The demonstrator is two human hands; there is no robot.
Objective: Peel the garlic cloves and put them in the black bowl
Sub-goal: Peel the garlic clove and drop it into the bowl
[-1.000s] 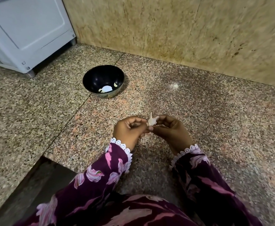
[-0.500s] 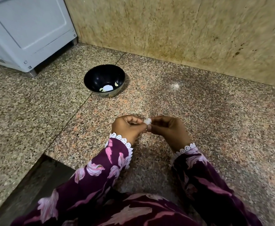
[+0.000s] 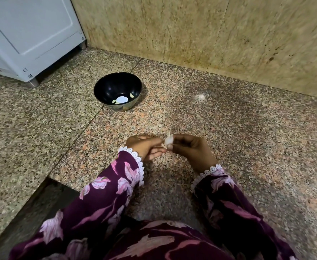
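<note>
Underfoot, speckled granite floor (image 3: 229,128) meets a stained beige stone wall (image 3: 191,34); a white appliance (image 3: 28,34) stands at the far left. No writing is legible. Between both hands a pale garlic clove (image 3: 168,141) with papery skin is pinched by the right hand (image 3: 189,151); the left hand (image 3: 146,147) touches it with extended fingertips. Farther off, the black bowl (image 3: 105,87) holds peeled cloves (image 3: 132,95).
</note>
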